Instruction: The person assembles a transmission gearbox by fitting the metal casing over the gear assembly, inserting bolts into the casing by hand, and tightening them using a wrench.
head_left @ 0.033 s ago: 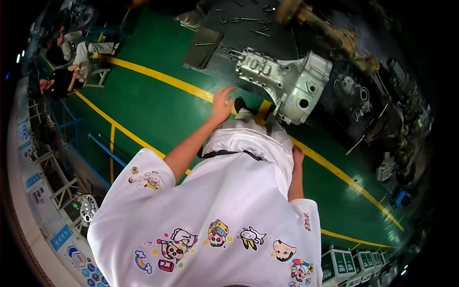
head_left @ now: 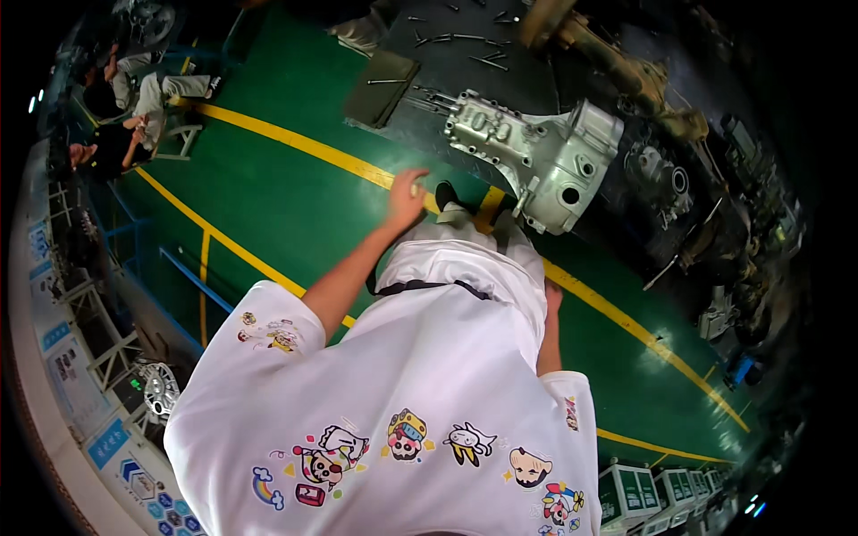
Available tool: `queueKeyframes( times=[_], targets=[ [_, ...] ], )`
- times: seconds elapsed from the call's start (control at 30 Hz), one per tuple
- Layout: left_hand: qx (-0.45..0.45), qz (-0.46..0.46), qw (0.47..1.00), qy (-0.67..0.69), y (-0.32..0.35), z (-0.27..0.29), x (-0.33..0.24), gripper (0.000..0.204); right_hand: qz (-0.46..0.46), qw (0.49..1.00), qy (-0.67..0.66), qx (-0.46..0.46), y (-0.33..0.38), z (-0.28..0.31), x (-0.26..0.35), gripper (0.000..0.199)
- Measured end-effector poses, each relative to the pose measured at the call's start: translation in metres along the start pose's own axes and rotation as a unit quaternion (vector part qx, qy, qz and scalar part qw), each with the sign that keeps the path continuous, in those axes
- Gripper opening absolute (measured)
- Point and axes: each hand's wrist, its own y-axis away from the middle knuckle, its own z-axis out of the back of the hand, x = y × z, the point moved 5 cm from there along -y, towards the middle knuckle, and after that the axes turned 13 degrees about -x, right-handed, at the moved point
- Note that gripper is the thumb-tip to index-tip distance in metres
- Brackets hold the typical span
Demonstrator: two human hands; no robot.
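My left hand hangs in the air over the green floor, left of the bench edge. Its fingers are loosely bent, with the thumb apart, and nothing shows in them. To the right, clear of that hand, a silver metal gearbox housing lies on the dark workbench. Thin rods stick out of its left end. Down beside my hip is my right hand, partly covered by the white shirt. Its fingers are hidden, and it touches nothing that I can make out.
A brown pad with a thin metal tool lies left of the housing. Several bolts and rods are spread beyond. A rusty axle-like part and another metal casing lie right. A seated person is at far left.
My left hand has drawn back slightly to the left, away from the housing, and its fingers are a little more bent. The right hand stays beside my hip.
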Motion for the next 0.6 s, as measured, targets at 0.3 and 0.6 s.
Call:
queueKeyframes(
  times=[0.3, 0.6],
  targets=[
    [0.106, 0.391, 0.913, -0.052, 0.148, 0.075, 0.292, 0.028, 0.027, 0.971, 0.17, 0.167, 0.058, -0.021, 0.035, 0.039],
    [0.036, 0.524, 0.842, 0.122, 0.206, 0.09, 0.274, 0.03, 0.309, 0.878, 0.16, 0.328, 0.071, -0.021, 0.276, 0.032]
  ],
)
